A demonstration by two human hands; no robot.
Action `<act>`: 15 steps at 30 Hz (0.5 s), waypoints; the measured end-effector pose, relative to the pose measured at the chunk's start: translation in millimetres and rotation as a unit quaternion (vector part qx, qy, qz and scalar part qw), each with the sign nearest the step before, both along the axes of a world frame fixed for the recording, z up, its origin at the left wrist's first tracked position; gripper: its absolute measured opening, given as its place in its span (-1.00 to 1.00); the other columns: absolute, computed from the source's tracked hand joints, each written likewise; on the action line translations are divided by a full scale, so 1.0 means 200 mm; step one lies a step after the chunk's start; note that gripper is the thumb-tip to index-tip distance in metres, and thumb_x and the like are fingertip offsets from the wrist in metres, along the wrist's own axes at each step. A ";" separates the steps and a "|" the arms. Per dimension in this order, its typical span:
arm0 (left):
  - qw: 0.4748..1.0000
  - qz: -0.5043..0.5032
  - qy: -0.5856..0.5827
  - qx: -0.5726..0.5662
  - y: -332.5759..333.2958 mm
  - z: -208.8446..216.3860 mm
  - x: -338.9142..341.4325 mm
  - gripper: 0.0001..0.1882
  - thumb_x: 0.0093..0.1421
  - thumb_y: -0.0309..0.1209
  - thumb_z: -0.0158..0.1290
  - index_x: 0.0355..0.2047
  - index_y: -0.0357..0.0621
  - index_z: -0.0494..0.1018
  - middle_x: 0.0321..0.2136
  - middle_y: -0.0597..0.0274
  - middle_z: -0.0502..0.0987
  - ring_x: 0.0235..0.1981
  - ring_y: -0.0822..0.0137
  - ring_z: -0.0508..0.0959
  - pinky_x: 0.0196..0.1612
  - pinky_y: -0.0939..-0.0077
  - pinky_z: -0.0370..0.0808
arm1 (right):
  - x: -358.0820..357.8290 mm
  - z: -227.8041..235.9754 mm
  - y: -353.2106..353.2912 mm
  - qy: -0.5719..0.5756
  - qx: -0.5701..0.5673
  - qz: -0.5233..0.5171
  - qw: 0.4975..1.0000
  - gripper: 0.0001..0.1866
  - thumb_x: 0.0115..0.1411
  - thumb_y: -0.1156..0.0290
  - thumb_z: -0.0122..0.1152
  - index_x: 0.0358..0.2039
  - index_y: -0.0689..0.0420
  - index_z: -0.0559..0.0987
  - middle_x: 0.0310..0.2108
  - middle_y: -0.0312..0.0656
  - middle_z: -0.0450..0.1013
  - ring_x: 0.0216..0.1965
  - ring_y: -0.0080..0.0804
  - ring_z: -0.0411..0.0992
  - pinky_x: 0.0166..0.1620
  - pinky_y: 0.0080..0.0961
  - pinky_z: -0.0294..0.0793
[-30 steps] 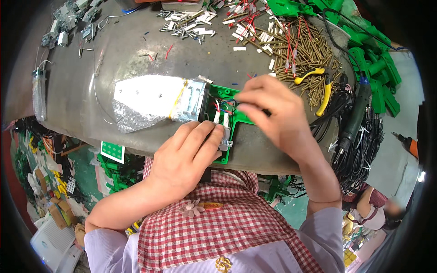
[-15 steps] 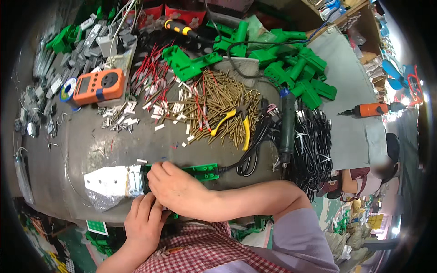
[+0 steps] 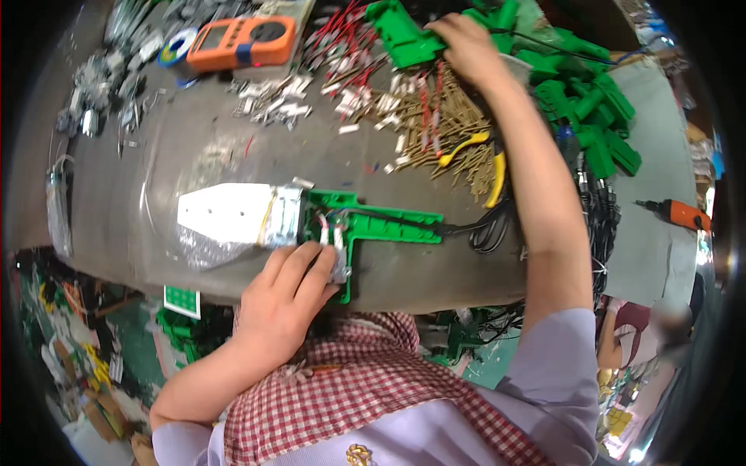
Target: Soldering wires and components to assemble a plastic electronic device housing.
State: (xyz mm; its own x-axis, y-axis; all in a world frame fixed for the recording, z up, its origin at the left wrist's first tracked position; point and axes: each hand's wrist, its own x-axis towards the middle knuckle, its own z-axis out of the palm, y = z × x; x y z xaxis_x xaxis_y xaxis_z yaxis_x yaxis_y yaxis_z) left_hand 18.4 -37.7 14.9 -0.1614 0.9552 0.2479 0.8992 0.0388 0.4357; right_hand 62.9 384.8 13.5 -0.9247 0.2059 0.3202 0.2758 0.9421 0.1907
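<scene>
Since half a second ago the right hand [image 3: 458, 43] has left the half-built green device and stretched out to the far side of the bench [image 3: 155, 147], where its fingers now close on a green plastic housing [image 3: 404, 35] at the edge of a heap of like green housings [image 3: 590, 109]. Nearer the person, the green device shell [image 3: 373, 225] lies flat on the grey bench with a silver metal plate [image 3: 229, 213] sticking out of its left end and a black cable [image 3: 486, 229] running off to its right. The left hand [image 3: 284, 299] rests on the shell's lower leg, fingers loosely bent and pressing on the small wired part there, holding it down rather than gripping it. Between the two hands lie a pile of brass-coloured screws [image 3: 443, 128] and yellow-handled pliers [image 3: 482, 159]. An orange multimeter [image 3: 245, 39] sits at the far left, beside scattered red-wired connectors [image 3: 350, 62].
</scene>
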 end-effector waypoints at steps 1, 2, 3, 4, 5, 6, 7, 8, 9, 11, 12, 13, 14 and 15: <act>1.000 -0.002 0.000 0.011 0.00 0.00 0.00 -0.48 -0.09 -0.45 0.22 -0.06 -0.27 0.41 -0.14 0.07 0.43 -0.19 0.10 0.47 -0.18 0.34 0.50 | 0.02 0.06 -0.06 0.025 0.017 0.049 0.998 -0.53 0.00 0.50 0.11 0.01 0.12 0.44 -0.04 -0.02 0.42 0.02 -0.04 0.37 0.07 -0.33 0.37; 1.000 -0.004 -0.001 0.021 0.00 -0.01 0.00 -0.48 -0.09 -0.45 0.22 -0.06 -0.27 0.41 -0.14 0.07 0.43 -0.18 0.11 0.47 -0.18 0.34 0.50 | 0.05 0.13 -0.12 0.035 0.027 0.037 0.998 -0.52 0.00 0.50 0.13 0.02 0.12 0.42 -0.03 -0.03 0.42 0.01 -0.04 0.38 0.05 -0.34 0.38; 1.000 -0.002 -0.006 0.014 0.00 -0.02 -0.01 -0.48 -0.09 -0.45 0.22 -0.06 -0.27 0.41 -0.14 0.07 0.43 -0.18 0.11 0.47 -0.18 0.34 0.50 | 0.11 0.19 -0.21 0.088 0.081 0.068 0.990 -0.70 0.13 0.39 0.09 -0.09 0.10 0.45 -0.19 -0.12 0.43 -0.12 -0.20 0.39 -0.05 -0.34 0.37; 1.000 -0.006 -0.004 0.017 0.00 -0.02 -0.01 -0.48 -0.09 -0.45 0.22 -0.06 -0.27 0.41 -0.13 0.08 0.43 -0.19 0.11 0.47 -0.17 0.35 0.50 | 0.19 0.23 -0.31 0.124 0.128 0.061 0.982 -0.81 0.26 0.28 0.05 -0.20 0.09 0.47 -0.34 -0.22 0.45 -0.26 -0.36 0.40 -0.14 -0.33 0.36; 1.000 -0.009 -0.006 0.016 0.00 -0.02 -0.01 -0.48 -0.10 -0.45 0.22 -0.06 -0.28 0.41 -0.13 0.08 0.44 -0.19 0.12 0.47 -0.17 0.35 0.50 | 0.25 0.27 -0.40 0.119 -0.016 0.006 0.993 -0.70 0.16 0.39 0.08 -0.07 0.10 0.42 -0.20 -0.10 0.44 -0.15 -0.18 0.41 -0.07 -0.32 0.38; 1.000 -0.010 -0.010 0.013 0.00 -0.02 -0.01 -0.48 -0.10 -0.45 0.22 -0.06 -0.28 0.41 -0.13 0.08 0.44 -0.19 0.12 0.47 -0.17 0.35 0.50 | 0.30 0.28 -0.48 0.111 -0.159 -0.051 0.980 -0.51 0.06 0.51 0.11 0.06 0.12 0.37 -0.06 0.01 0.43 -0.04 0.00 0.41 -0.01 -0.32 0.39; 1.000 -0.010 -0.006 0.019 0.00 -0.03 -0.01 -0.47 -0.10 -0.45 0.22 -0.07 -0.28 0.41 -0.13 0.09 0.44 -0.19 0.12 0.47 -0.17 0.35 0.50 | 0.34 0.27 -0.57 0.104 -0.254 -0.060 0.960 -0.55 0.12 0.47 0.11 0.05 0.15 0.33 -0.10 0.07 0.44 -0.09 0.08 0.42 -0.05 -0.29 0.39; 1.000 -0.006 -0.002 0.022 0.00 -0.03 -0.01 -0.47 -0.11 -0.45 0.22 -0.07 -0.28 0.41 -0.13 0.09 0.44 -0.19 0.11 0.47 -0.17 0.36 0.50 | 0.36 0.24 -0.64 0.131 -0.246 -0.010 0.960 -0.59 0.15 0.42 0.12 0.01 0.19 0.33 -0.17 0.09 0.46 -0.12 0.01 0.46 -0.09 -0.31 0.41; 0.999 0.002 -0.024 0.037 0.00 -0.03 0.00 -0.42 -0.17 -0.49 0.27 -0.06 -0.24 0.41 -0.13 0.08 0.43 -0.20 0.06 0.46 -0.19 0.28 0.48 | 0.36 0.19 -0.70 0.085 -0.251 -0.026 0.964 -0.57 0.12 0.41 0.16 0.01 0.19 0.32 -0.18 0.12 0.46 -0.14 0.07 0.45 -0.10 -0.23 0.42; 0.999 0.000 -0.023 0.030 0.00 -0.03 0.00 -0.42 -0.17 -0.49 0.26 -0.05 -0.24 0.41 -0.13 0.08 0.43 -0.20 0.06 0.46 -0.19 0.28 0.48 | 0.39 0.14 -0.76 0.007 -0.280 -0.101 0.955 -0.52 0.09 0.39 0.22 0.00 0.21 0.31 -0.20 0.15 0.45 -0.17 0.07 0.46 -0.12 -0.24 0.44; 0.999 0.000 -0.021 0.028 0.00 -0.02 0.00 -0.42 -0.17 -0.49 0.26 -0.05 -0.24 0.41 -0.13 0.08 0.43 -0.20 0.06 0.46 -0.18 0.28 0.47 | 0.40 0.13 -0.77 0.017 -0.271 -0.101 0.957 -0.52 0.09 0.39 0.22 0.00 0.21 0.31 -0.20 0.15 0.45 -0.17 0.07 0.46 -0.12 -0.24 0.44; 0.999 0.002 -0.021 0.025 0.00 -0.02 0.00 -0.42 -0.16 -0.50 0.26 -0.04 -0.24 0.41 -0.13 0.08 0.42 -0.20 0.06 0.46 -0.18 0.27 0.47 | 0.43 0.13 -0.78 0.059 -0.297 -0.104 0.947 -0.48 0.08 0.40 0.25 0.03 0.22 0.30 -0.18 0.05 0.46 -0.16 -0.09 0.47 -0.11 -0.30 0.43; 0.999 0.004 -0.025 0.027 0.00 -0.02 0.00 -0.42 -0.16 -0.50 0.26 -0.04 -0.24 0.41 -0.13 0.08 0.42 -0.20 0.06 0.46 -0.18 0.27 0.47 | 0.47 0.14 -0.78 0.101 -0.323 -0.105 0.935 -0.44 0.07 0.41 0.28 0.06 0.23 0.30 -0.16 -0.04 0.47 -0.14 -0.24 0.47 -0.09 -0.36 0.42; 1.000 0.000 -0.008 0.024 0.00 -0.02 -0.01 -0.44 -0.13 -0.48 0.24 -0.05 -0.26 0.41 -0.13 0.09 0.43 -0.19 0.10 0.46 -0.18 0.32 0.49 | 0.50 0.14 -0.79 0.167 -0.440 -0.055 0.881 -0.31 0.11 0.31 0.29 0.17 0.30 0.22 -0.08 -0.03 0.42 -0.14 -0.29 0.46 -0.12 -0.40 0.46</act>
State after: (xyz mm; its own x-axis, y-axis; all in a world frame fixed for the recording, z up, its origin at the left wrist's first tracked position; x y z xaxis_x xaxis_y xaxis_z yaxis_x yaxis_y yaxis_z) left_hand 17.1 -37.7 10.7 -0.1650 0.9425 0.2907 0.8924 0.0171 0.4510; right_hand 162.8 227.1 42.4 -0.7683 0.5927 0.2416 0.2779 0.6489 -0.7083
